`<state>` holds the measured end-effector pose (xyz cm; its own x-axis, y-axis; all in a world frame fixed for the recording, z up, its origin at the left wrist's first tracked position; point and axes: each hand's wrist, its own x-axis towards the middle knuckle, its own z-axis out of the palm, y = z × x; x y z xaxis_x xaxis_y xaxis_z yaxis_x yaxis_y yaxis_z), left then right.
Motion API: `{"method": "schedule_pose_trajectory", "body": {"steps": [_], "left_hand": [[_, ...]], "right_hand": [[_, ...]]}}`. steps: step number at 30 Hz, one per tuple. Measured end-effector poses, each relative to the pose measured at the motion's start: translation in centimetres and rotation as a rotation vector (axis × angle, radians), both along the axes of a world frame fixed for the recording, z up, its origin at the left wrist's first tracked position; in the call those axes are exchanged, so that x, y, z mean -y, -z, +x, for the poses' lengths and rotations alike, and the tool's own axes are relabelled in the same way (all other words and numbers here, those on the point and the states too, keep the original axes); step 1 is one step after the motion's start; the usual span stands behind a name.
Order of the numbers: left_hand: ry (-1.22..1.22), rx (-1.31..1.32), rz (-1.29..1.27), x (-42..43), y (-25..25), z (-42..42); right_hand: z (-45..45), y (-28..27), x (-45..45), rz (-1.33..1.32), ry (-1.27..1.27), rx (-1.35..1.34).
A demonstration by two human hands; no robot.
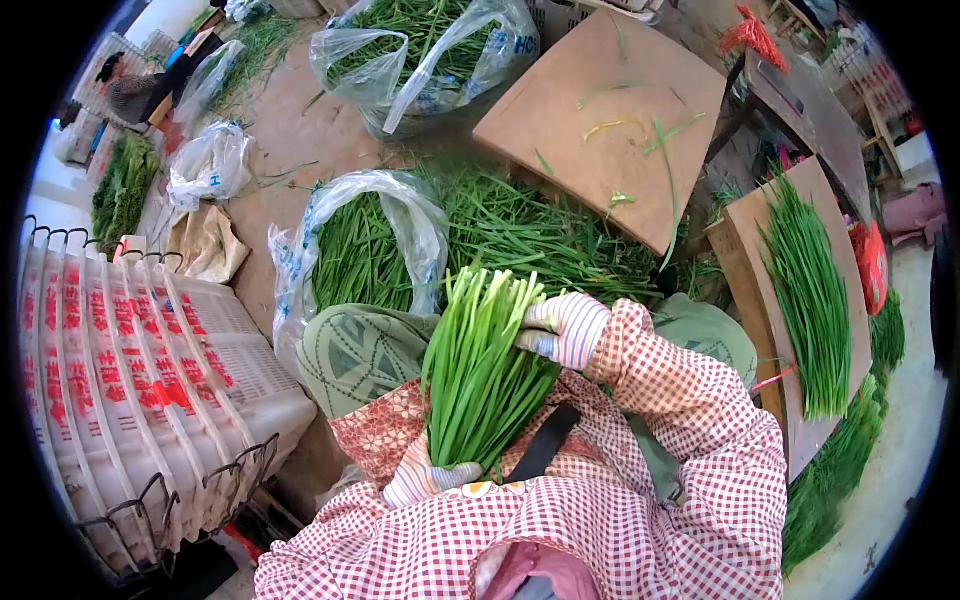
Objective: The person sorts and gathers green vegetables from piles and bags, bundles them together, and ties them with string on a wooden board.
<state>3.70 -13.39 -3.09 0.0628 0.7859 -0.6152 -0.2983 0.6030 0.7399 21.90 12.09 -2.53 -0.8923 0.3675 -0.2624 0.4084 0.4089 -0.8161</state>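
A thick bunch of garlic chives (487, 365) lies across my lap, its pale cut ends pointing away from me. My left hand (428, 480), in a striped knit glove, is closed around the leafy end near my waist. At the pale stem ends, my right hand (566, 330), gloved the same way, has its fingers bent against the side of the bunch. The fingertips are partly hidden among the stems. Just beyond my knees stands an open plastic bag (425, 225) of chives, beside a loose heap of chives (540, 235) on the floor.
A white plastic crate (240, 375) stands at the left. Ahead are a brown board (610, 125) with stray leaves and a larger chive-filled bag (400, 60). On the right, a neat bundle of chives (808, 300) rests on a wooden bench (745, 235). A person (135, 95) is at far left.
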Motion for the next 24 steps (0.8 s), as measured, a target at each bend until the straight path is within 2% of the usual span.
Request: {"method": "schedule_pose_trajectory", "body": {"steps": [3, 5, 7, 9, 11, 13, 14, 15, 16, 17, 18, 19, 21, 22, 23, 24], "left_hand": [[-0.061, -0.03, -0.069, -0.7, -1.4, 0.7], [-0.088, -0.038, -0.107, -0.8, -1.3, 0.8], [-0.061, -0.074, -0.11, -0.9, -0.8, 0.8], [-0.024, -0.112, -0.141, -1.1, -1.6, 0.7], [0.02, -0.151, -0.17, -1.2, -1.8, 0.6], [-0.011, -0.117, -0.088, -0.9, -1.3, 0.5], [-0.002, -0.038, -0.119, -0.5, -0.5, 0.2], [0.002, -0.033, -0.128, -0.4, -0.2, 0.2], [-0.007, -0.011, -0.1, -0.5, 0.0, 0.2], [-0.015, 0.011, -0.07, -0.7, 0.1, 0.3], [-0.01, 0.019, -0.071, -0.9, 0.0, 0.4], [-0.009, 0.039, -0.08, -1.1, -0.2, 0.6], [-0.01, 0.065, -0.099, -1.4, -0.7, 0.5], [-0.01, 0.063, -0.103, -1.4, -0.6, 0.4], [-0.008, 0.08, -0.106, -1.3, -0.4, 0.3], [-0.008, 0.098, -0.11, -1.1, -0.2, 0.3]], "right_hand": [[-1.0, 0.6, 0.0, 0.163, -0.141, 0.322], [-0.9, 1.8, -0.2, 0.26, -0.146, 0.32], [-1.1, 2.9, -1.5, 0.194, -0.041, 0.531], [-0.8, 6.5, -4.8, -0.027, 0.183, 0.783], [5.7, 21.9, -10.3, 0.113, 0.334, 0.79], [4.5, 14.4, -9.0, 0.1, 0.538, 0.77], [5.4, 16.7, -9.6, 0.0, 0.579, 0.459], [4.7, 15.7, -9.5, -0.26, 0.515, 0.152], [2.6, 10.1, -8.3, -0.557, 0.477, 0.028], [1.1, 8.2, -8.1, -0.594, 0.357, -0.029], [0.2, 8.0, -7.7, -0.444, 0.245, -0.163], [-0.9, 6.2, -6.2, -0.483, 0.286, -0.297], [-2.2, 5.1, -6.2, -0.366, 0.161, -0.149], [-2.8, 3.8, -6.0, -0.238, 0.167, -0.001], [-2.9, 3.3, -6.0, -0.244, 0.164, -0.002], [-3.1, 3.1, -6.0, -0.099, 0.152, 0.132]]}}
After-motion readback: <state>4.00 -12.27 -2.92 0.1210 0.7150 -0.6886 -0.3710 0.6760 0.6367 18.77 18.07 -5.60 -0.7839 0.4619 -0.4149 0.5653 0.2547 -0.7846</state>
